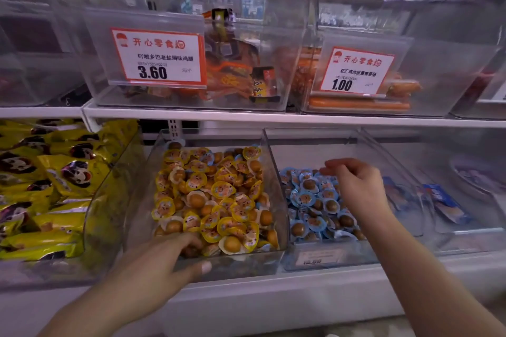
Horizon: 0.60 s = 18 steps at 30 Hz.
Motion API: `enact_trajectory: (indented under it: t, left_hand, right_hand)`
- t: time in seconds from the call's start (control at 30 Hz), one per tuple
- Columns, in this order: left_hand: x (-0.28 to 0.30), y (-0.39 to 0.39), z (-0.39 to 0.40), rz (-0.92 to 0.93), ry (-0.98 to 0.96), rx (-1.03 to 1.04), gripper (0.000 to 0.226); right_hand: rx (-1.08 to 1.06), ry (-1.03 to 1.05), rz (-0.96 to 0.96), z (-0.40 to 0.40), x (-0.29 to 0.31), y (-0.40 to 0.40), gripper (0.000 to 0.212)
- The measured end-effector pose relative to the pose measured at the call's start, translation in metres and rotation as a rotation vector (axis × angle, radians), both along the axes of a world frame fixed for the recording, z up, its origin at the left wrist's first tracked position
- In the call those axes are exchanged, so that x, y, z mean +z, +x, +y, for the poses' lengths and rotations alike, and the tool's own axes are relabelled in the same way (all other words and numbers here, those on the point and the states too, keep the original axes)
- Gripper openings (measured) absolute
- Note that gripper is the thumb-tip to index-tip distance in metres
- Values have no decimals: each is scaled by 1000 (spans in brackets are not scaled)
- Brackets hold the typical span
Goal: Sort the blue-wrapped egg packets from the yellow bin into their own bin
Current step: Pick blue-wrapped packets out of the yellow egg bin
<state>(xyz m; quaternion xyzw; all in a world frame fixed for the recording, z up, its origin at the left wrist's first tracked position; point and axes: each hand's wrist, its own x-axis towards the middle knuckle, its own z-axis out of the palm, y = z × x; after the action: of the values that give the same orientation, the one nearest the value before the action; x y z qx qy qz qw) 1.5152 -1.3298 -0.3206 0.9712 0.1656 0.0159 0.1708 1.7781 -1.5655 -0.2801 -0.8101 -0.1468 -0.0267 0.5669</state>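
- Blue-wrapped egg packets point(310, 198): small round foil-topped packs, too many heaped together to count, fill one clear plastic bin point(328, 257) right of centre; a few lie among yellow ones at the neighbouring bin's back.
- Yellow-wrapped egg packets point(219, 194): heaped, uncountable, in one clear plastic bin point(235, 262) at centre.
- Right hand point(356, 180): above the blue heap, fingers curled downward; whether they pinch a packet cannot be told.
- Left hand point(169, 254): fingers inside the yellow bin's front, thumb outside on its wall; grasp unclear.
- Red-bordered price tags: two, on the shelf above.
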Motion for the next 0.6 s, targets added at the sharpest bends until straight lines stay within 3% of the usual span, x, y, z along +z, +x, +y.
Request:
enact_trajectory:
  t: [0.1, 0.2, 0.3, 0.43, 0.5, 0.6]
  left_hand:
    - [1, 1, -1, 9, -10, 2, 40]
    - [5, 1, 2, -117, -352, 23, 22]
    - [13, -6, 10, -400, -581, 83, 26]
    - [19, -22, 20, -789, -426, 293, 25]
    - [19, -31, 24, -835, -332, 356, 24]
    - [15, -39, 28, -793, -389, 434, 26]
  right_hand:
    - [59, 118, -76, 18, 9, -27, 25]
    - [242, 91, -222, 40, 12, -68, 29]
    - [566, -48, -314, 60, 12, -108, 24]
    - [979, -484, -205, 86, -3, -139, 29]
    - [1054, -689, -210, 100, -12, -146, 33]
    - [1119, -816, -178, 119, -18, -147, 35]
